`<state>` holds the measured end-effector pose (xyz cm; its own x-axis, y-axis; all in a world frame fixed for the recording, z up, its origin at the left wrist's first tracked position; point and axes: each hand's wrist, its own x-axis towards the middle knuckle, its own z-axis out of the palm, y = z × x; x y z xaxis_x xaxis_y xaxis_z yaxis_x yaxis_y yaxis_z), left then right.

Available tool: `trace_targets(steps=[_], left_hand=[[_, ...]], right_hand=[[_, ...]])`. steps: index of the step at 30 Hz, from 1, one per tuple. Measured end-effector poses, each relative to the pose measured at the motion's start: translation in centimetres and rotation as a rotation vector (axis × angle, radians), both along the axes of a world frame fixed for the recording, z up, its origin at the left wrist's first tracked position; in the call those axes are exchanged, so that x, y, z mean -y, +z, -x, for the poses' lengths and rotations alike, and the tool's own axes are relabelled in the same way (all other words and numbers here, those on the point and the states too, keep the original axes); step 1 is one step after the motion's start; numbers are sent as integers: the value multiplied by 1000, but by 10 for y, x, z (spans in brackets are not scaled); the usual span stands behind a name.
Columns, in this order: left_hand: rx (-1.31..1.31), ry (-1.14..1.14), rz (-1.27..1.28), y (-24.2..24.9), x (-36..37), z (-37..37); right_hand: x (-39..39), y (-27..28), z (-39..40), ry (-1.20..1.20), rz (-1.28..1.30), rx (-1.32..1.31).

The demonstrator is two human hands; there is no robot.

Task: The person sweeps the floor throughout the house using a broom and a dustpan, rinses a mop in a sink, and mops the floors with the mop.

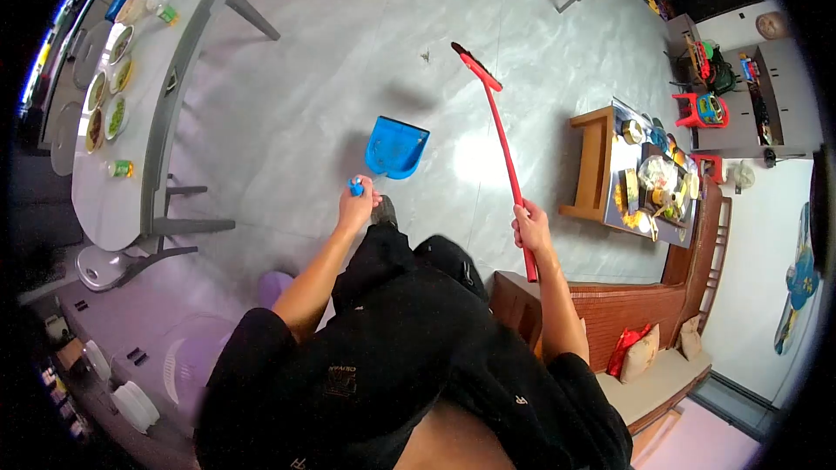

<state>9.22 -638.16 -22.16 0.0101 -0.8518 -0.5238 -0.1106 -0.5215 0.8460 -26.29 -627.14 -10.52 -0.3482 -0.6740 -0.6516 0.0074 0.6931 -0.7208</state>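
Blue dustpan [396, 148] sits at frame centre on the floor [296, 96]; left hand [357, 200] grips its handle closed. Right hand [529, 228] grips the red broom [501, 135] closed.

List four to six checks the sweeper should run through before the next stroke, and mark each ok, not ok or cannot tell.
1. Right hand grips the red broom handle: ok.
2. Left hand holds the blue dustpan by its handle: ok.
3. Dustpan flat on the floor: cannot tell.
4. Debris inside the dustpan: not ok, it lies beyond it.
5. Broom head near the debris: ok.
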Motion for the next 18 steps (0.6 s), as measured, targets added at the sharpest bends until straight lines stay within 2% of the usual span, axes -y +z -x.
trace_targets(steps=[6,8,10,12,14,18], left_hand=[[19,75,-51,-25,109,47],[24,86,-60,-46,147,64],[78,59,-66,-45,189,87],[125,46,-74,-56,222,111],[169,40,-81,-74,257,132],[280,-13,-24,-81,324,170]], right_hand=[[146,-39,49,101,-8,-165],[204,-71,75,172,-8,-271],[266,-119,108,281,49,-405],[337,-140,127,344,34,-578],[410,-181,157,532,23,-668],[535,-223,174,549,-49,-637]])
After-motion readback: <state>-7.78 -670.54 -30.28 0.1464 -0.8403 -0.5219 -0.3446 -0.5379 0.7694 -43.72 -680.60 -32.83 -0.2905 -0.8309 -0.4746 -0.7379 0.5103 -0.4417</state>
